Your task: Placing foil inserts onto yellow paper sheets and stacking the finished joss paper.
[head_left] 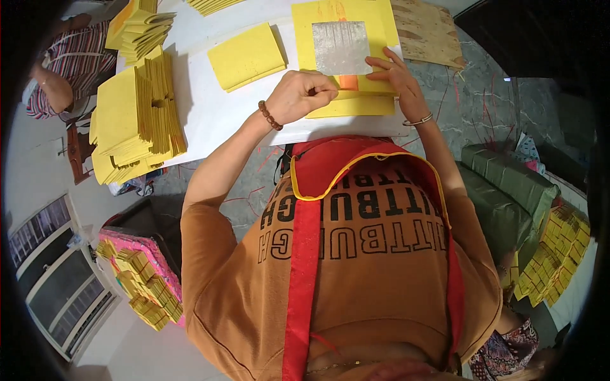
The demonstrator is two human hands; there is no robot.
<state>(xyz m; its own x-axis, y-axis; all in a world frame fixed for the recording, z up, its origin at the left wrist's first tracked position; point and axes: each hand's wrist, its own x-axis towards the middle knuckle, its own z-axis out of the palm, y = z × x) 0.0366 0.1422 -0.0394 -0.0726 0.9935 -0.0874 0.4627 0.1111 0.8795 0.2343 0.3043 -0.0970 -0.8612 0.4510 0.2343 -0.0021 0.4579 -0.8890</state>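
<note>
At upper centre-right, a yellow sheet (304, 44) (silver square (341, 47) on top) is touched by the open right hand (401, 81); the left hand (297, 96) is curled closed, its contents cannot be told. Yellow stacks (121, 111) are piled at upper left.

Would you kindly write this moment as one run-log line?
left hand: curled, at yellow paper; right hand: spread on paper; silver square: on top; yellow stacks: on white table, left
</note>
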